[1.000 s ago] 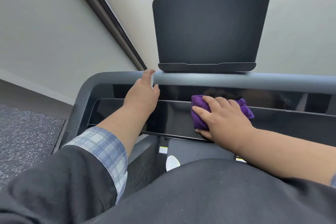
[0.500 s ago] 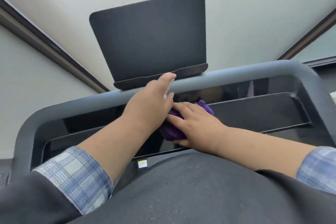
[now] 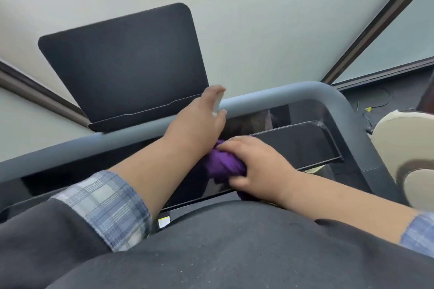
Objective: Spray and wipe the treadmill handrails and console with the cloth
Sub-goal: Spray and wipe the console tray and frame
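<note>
My left hand point(image 3: 199, 122) hovers at the grey top handrail point(image 3: 281, 94) and grips a small white spray bottle point(image 3: 217, 103), most of it hidden in the palm. Just below, my right hand point(image 3: 258, 166) holds the bunched purple cloth point(image 3: 220, 164) against the glossy black console panel point(image 3: 300, 145), fingers curled over it and thumb under. The two hands nearly touch. A black tablet holder point(image 3: 129, 65) stands up behind the rail, to the left of the hands.
The handrail bends down at the right corner point(image 3: 340, 105). Beyond it is a cream round object point(image 3: 404, 138) and a thin cable point(image 3: 375, 105) on the dark floor. A pale wall with dark trim is behind. My dark clothing fills the bottom.
Both hands have shifted right along the console, from under the tablet holder to past its right edge. My right hand went from flat on the cloth to bunching it. The view swung right.
</note>
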Tool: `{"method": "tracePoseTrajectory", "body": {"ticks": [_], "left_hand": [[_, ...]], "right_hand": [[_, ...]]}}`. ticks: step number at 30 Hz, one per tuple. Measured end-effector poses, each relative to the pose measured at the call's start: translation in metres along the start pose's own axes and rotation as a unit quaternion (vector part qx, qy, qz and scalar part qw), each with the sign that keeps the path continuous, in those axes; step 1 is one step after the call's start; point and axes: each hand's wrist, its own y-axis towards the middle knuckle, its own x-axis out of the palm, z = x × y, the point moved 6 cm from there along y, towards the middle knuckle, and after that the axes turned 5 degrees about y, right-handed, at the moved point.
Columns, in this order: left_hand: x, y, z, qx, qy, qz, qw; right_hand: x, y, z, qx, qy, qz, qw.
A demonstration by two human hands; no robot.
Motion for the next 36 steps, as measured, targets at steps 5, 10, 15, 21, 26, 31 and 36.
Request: {"method": "tracePoseTrajectory", "body": {"ticks": [5,10,15,21,26,31,36], "left_hand": [[-0.012,-0.041,-0.026,-0.054,-0.071,0.064,0.994],[-0.006,-0.086,-0.035,-0.101,-0.092,0.096,0.986],[-0.010,-0.129,-0.043,-0.119,-0.098,0.103,0.983],[-0.026,-0.177,-0.071,-0.164,-0.096,0.145,0.971],[-0.038,-0.209,-0.103,-0.188,-0.097,0.161,0.964],[-0.056,-0.240,-0.146,-0.208,-0.096,0.172,0.958],[-0.082,-0.260,-0.198,-0.206,-0.102,0.181,0.956]], "right_hand": [[-0.066,-0.011,0.022,0.040,0.061,0.236,0.969],[-0.059,0.028,0.040,0.112,-0.169,0.051,0.978],[-0.006,0.049,0.020,0.064,-0.302,-0.061,0.949],[0.039,0.071,-0.019,-0.002,-0.349,-0.074,0.934],[0.098,0.091,-0.062,-0.090,-0.328,-0.122,0.932],[0.147,0.125,-0.105,-0.112,-0.311,-0.121,0.936],[0.195,0.157,-0.146,-0.120,-0.316,-0.110,0.935]]}}
